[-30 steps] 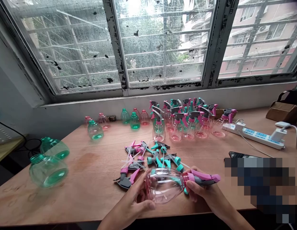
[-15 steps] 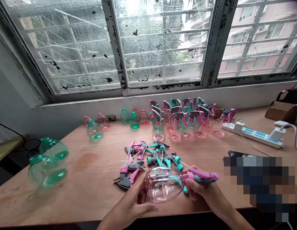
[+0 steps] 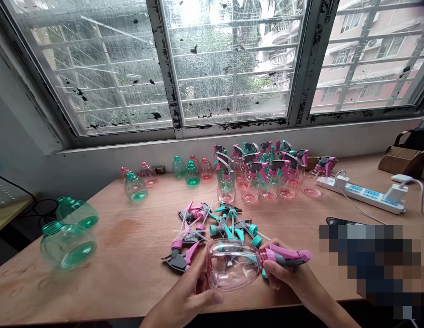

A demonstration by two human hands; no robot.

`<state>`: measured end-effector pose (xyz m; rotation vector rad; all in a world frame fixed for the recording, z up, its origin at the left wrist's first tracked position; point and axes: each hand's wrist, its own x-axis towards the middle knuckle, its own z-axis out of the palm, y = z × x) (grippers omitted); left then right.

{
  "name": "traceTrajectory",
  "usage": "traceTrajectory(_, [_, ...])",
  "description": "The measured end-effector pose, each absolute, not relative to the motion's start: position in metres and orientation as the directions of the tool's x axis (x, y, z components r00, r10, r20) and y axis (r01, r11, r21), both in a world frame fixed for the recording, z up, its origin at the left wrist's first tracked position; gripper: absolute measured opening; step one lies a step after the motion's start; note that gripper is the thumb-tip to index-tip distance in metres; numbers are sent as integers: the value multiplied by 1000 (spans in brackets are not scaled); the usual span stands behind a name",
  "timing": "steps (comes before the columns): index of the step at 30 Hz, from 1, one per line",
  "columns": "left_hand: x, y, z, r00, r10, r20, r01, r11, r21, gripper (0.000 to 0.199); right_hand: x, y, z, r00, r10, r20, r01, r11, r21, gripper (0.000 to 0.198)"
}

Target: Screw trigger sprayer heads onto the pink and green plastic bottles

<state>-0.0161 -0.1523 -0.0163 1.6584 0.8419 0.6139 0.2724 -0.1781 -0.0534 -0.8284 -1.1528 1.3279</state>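
Observation:
A clear pink spray bottle [image 3: 232, 269] lies sideways in the air between my hands, above the table's front edge. My left hand [image 3: 193, 289] grips its base end. At the neck, my right hand [image 3: 283, 271] is closed around the pink collar of the spray head [image 3: 288, 255], which is grey with a pink trigger and points right. Just behind the bottle lies a pile of loose spray heads, some pink and grey [image 3: 179, 255], others teal and grey [image 3: 228, 225], with thin white tubes. The bottle partly covers the teal ones.
Capped spray bottles [image 3: 252, 182] stand grouped at the back. Headless green bottles [image 3: 70, 246] and pink ones [image 3: 148, 173] stand at the left and back left. On the right are a white power strip [image 3: 365, 193], a phone [image 3: 344, 222] and a brown bag [image 3: 401, 157].
The bottle has shifted very slightly left and its spray head a little lower. Both hands keep their hold on it.

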Motion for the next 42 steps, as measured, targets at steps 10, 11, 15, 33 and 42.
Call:
traceTrajectory(10, [-17,-153,-20,638,769,-25,169,-109,980,114,273,-177,-53,-104,978,180,-273,146,-951,26])
traceTrajectory(11, [-17,-153,-19,645,764,-23,172,-116,978,113,273,-177,-53,-108,979,173,-272,139,-952,26])
traceTrajectory(15, [-18,-155,-15,633,773,-50,212,-111,971,101,274,-177,-55,-111,981,159,-261,126,-957,26])
traceTrajectory(33, [-19,-154,-19,620,784,-29,212,-132,968,104,275,-175,-58,-119,974,190,-277,151,-949,23])
traceTrajectory(42, [-17,-156,-17,642,767,9,152,-140,978,106,273,-177,-54,-112,980,163,-299,123,-946,24])
